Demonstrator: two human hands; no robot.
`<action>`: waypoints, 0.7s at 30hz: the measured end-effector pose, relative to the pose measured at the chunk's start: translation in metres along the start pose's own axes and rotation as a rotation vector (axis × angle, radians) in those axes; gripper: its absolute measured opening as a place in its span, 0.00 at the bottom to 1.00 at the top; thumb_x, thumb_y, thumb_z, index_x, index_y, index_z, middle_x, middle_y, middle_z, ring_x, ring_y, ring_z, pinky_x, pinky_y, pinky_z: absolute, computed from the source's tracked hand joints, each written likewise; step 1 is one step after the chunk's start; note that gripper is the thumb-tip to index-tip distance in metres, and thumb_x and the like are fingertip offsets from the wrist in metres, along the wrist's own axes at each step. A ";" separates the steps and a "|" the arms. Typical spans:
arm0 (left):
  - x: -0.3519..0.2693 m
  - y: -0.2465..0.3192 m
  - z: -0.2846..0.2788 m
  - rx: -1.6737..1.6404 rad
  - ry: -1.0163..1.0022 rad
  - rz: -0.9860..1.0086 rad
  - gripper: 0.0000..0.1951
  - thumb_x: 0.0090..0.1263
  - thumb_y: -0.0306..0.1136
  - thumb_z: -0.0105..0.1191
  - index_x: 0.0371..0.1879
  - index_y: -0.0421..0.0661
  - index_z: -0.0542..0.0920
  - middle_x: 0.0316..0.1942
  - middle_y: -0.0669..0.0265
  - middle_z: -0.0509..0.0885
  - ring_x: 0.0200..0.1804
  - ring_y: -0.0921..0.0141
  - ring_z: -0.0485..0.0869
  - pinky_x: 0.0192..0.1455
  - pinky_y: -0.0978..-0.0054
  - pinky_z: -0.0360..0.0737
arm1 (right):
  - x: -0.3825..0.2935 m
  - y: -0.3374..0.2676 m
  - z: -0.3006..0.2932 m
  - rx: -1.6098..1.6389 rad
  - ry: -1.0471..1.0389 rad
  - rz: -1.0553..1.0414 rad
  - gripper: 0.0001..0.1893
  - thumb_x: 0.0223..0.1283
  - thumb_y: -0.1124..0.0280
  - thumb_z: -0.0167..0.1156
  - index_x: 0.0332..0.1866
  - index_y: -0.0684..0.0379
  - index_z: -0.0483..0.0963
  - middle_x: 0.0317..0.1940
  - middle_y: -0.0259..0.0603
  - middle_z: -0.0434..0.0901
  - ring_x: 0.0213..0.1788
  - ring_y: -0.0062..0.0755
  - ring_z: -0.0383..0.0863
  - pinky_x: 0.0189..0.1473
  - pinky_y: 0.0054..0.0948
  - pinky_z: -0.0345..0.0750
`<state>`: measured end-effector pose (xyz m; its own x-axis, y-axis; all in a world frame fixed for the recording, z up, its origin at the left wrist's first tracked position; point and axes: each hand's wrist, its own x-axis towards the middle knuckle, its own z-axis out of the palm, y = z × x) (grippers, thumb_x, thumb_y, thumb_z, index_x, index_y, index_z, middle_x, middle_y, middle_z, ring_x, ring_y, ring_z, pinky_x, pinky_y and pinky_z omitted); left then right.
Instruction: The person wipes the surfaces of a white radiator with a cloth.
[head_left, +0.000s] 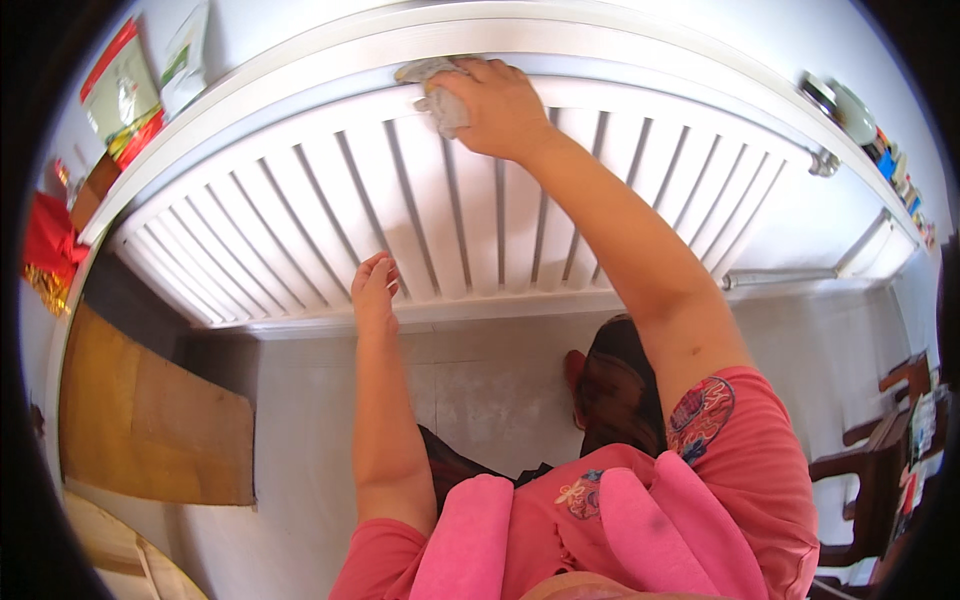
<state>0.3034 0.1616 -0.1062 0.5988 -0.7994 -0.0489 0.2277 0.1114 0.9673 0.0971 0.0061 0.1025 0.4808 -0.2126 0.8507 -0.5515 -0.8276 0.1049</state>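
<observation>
My right hand (504, 109) grips a crumpled grey cloth (448, 111). It presses the cloth at the top edge of a white panel radiator (517, 217), just under the long white ledge (570, 41). Part of the cloth spreads out past my fingers to the left, and the rest is bunched under them. Lower down, my left hand (375, 289) hangs in front of the radiator's lower part. Its fingers are loosely curled and I see nothing in them.
Packets (124, 94) stand on the ledge at left, near a red bag (51, 236). Small containers (847, 109) line its right end. A pipe valve (823, 162) sits at the radiator's upper right. Brown wooden board (157, 412) at left; dark wooden furniture (862, 465) at right.
</observation>
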 end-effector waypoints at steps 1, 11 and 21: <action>0.001 -0.004 0.000 0.009 0.007 0.005 0.15 0.75 0.38 0.55 0.56 0.47 0.80 0.47 0.69 0.84 0.48 0.74 0.80 0.50 0.73 0.74 | -0.010 0.015 -0.012 -0.008 0.013 0.009 0.30 0.46 0.70 0.70 0.60 0.41 0.76 0.61 0.43 0.77 0.59 0.48 0.76 0.63 0.45 0.72; 0.005 -0.023 0.018 0.128 -0.047 -0.039 0.14 0.74 0.38 0.56 0.54 0.49 0.80 0.45 0.72 0.83 0.44 0.77 0.79 0.48 0.75 0.74 | -0.105 0.156 -0.139 -0.178 -0.015 0.241 0.34 0.40 0.75 0.69 0.61 0.48 0.75 0.60 0.48 0.76 0.65 0.54 0.73 0.70 0.43 0.69; 0.005 -0.040 0.010 0.174 -0.092 -0.013 0.12 0.75 0.37 0.56 0.53 0.48 0.81 0.46 0.72 0.84 0.44 0.78 0.79 0.48 0.76 0.73 | -0.174 0.276 -0.216 -0.150 0.075 0.489 0.32 0.42 0.75 0.68 0.60 0.48 0.76 0.59 0.44 0.78 0.64 0.46 0.77 0.70 0.36 0.73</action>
<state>0.2895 0.1476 -0.1423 0.5220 -0.8517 -0.0460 0.0935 0.0035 0.9956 -0.2861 -0.0730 0.0952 0.0953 -0.5135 0.8528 -0.7938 -0.5561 -0.2462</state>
